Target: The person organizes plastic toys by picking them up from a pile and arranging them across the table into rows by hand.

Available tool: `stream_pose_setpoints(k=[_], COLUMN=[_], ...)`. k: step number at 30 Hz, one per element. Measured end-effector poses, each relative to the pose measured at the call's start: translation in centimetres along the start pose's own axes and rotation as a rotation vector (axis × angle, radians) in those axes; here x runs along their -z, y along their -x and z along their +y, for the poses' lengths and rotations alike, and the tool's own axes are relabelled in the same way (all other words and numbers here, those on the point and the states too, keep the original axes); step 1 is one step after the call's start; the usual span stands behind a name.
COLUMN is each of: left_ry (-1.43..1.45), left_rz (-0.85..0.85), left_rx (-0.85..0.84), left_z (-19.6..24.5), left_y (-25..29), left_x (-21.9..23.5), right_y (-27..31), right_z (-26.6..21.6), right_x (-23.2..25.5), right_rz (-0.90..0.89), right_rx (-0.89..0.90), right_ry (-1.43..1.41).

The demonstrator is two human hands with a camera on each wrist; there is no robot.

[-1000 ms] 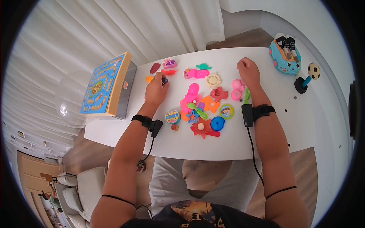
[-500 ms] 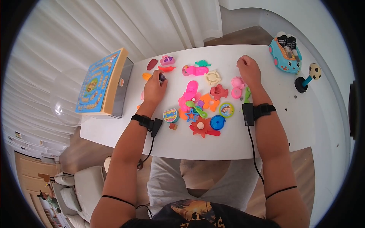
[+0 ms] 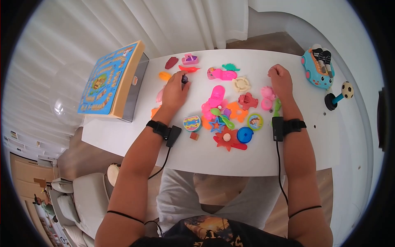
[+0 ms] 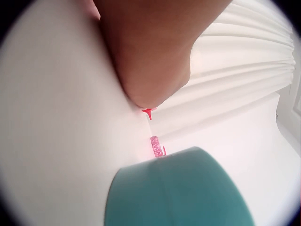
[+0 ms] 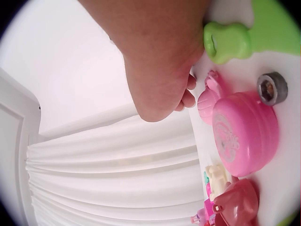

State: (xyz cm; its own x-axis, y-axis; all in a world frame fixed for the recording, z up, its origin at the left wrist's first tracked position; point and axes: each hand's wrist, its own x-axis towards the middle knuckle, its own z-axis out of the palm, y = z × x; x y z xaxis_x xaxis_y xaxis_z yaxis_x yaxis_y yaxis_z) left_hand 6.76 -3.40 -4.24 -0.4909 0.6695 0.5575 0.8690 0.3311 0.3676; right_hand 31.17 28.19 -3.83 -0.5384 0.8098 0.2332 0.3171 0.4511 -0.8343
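Curled fingers of the left hand (image 3: 175, 94) hold a small dark purple piece (image 3: 184, 78) at the table's back left. An orange piece (image 3: 165, 76) lies just left of those fingers, with a red piece (image 3: 188, 69) beyond. The left wrist view shows the hand (image 4: 150, 52) from its side, its fingers and the dark piece hidden. Loosely curled, the right hand (image 3: 282, 82) rests at the back right with nothing visible in it. Near it are a pink round toy (image 3: 266, 103) and a green toy (image 3: 277, 107), also seen in the right wrist view (image 5: 228, 42).
Colourful toys, including a red star shape (image 3: 226, 142) and a blue round lid (image 3: 245, 134), lie mid-table. A large box (image 3: 108, 82) stands at the left. A blue toy car (image 3: 317, 74) and a football on a stand (image 3: 347, 90) are at the right.
The head view has shifted, so the table's things appear further right. The left hand has drawn slightly away from the orange piece, still holding the dark piece. The right hand keeps its pose.
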Motion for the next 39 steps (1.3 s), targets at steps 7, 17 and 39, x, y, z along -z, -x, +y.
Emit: stream_pose_setpoints(k=[7,17,39], left_ry=[0.024,0.003,0.113], left_rz=[-0.022,-0.005,-0.139], left_rx=[0.063,0.05,0.063], left_z=[0.7,0.7,7.6], left_y=[0.1,0.1,0.7], left_x=[0.3,0.1,7.1], right_y=[-0.2,-0.4,-0.7], right_z=[0.5,0.9,1.3], right_x=[-0.1,-0.1,-0.4], right_rz=[-0.008,0.003,0.003], right_rx=[-0.007,-0.003,-0.014], right_ry=[-0.025,0.008,-0.014])
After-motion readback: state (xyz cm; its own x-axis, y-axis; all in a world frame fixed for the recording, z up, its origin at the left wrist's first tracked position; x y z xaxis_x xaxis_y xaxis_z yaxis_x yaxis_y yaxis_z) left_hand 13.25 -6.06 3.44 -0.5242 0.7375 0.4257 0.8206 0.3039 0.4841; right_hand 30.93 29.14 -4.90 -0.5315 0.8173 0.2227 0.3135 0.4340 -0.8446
